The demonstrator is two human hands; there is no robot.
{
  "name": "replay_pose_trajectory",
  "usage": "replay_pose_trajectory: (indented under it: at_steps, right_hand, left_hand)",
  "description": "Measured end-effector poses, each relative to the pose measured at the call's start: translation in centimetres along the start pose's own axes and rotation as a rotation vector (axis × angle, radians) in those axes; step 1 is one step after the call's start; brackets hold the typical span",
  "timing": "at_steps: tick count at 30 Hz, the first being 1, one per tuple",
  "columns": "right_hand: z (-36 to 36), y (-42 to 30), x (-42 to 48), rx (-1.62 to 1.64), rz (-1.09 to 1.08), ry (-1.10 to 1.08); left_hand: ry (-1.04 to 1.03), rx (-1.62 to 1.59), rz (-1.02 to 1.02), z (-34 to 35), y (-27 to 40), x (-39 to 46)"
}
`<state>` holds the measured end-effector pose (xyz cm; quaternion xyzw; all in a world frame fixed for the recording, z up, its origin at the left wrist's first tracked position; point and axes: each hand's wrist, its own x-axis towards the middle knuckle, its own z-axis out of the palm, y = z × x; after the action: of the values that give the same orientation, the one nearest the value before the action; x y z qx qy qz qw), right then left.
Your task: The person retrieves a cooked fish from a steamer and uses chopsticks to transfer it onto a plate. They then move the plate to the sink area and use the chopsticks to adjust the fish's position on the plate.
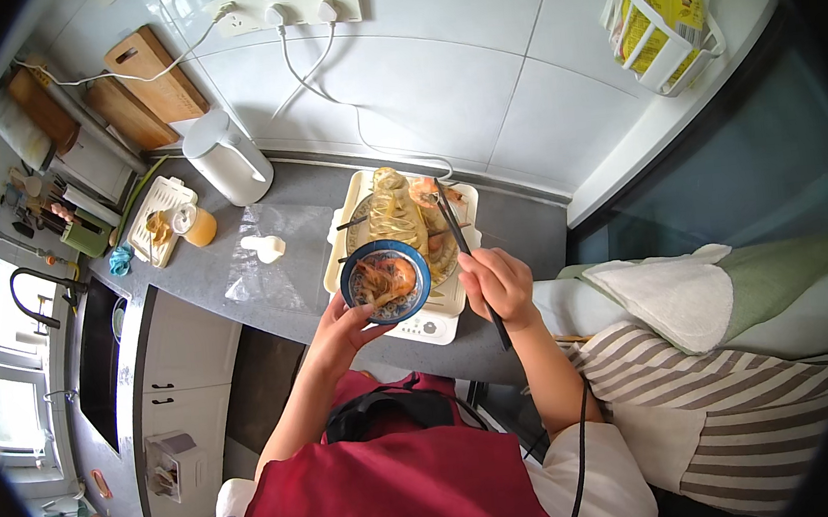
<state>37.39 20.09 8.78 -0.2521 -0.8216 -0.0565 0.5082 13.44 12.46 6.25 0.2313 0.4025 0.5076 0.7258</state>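
Note:
My left hand (pixel 343 336) holds a blue-rimmed patterned bowl (pixel 383 245) from below, thumb at its near rim. Cooked shrimp (pixel 397 278) lie inside it. In my right hand (pixel 501 288) are black chopsticks (pixel 457 231), their tips at an orange shrimp (pixel 423 191) at the far end of a plate (pixel 448 264). Whether they pinch it I cannot tell. A scored whole fish (pixel 391 212) with pale strips on it lies on that plate, partly hidden by the bowl. The plate sits in a cream tray (pixel 332 271) on a white appliance with a control panel (pixel 424 328).
Left of the tray, a white spoon-like utensil (pixel 265 248) rests on a clear sheet (pixel 291 284). Farther left stand an orange-filled jar (pixel 197 226), a small rack (pixel 150 244) and a white kettle (pixel 228 156). Power cords (pixel 310 83) hang along the wall. Striped cloth (pixel 752 406) is at right.

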Motion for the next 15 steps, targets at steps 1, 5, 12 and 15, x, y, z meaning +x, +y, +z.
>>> replay_pose_trajectory:
  at_steps: [1, 5, 12, 15]
  right_hand:
    - [-0.4, -0.6, 0.7, 0.041, 0.012, 0.025]
    - [-1.3, -3.0, 2.6, 0.281, 0.149, 0.091]
    - [-1.8, -3.5, 2.8, 0.685, 0.738, -0.200]
    - [-3.4, -1.9, 3.5, 0.739, 0.914, -0.127]
  left_hand:
    - [-0.002, 0.003, 0.026, 0.1, 0.2, 0.3]
    - [-0.023, -0.013, 0.074, -0.2, 0.8, 1.2]
    - [-0.028, -0.091, 0.099, -1.2, 0.7, 1.2]
    - [0.010, -0.088, 0.104, -2.4, 0.5, 0.7]
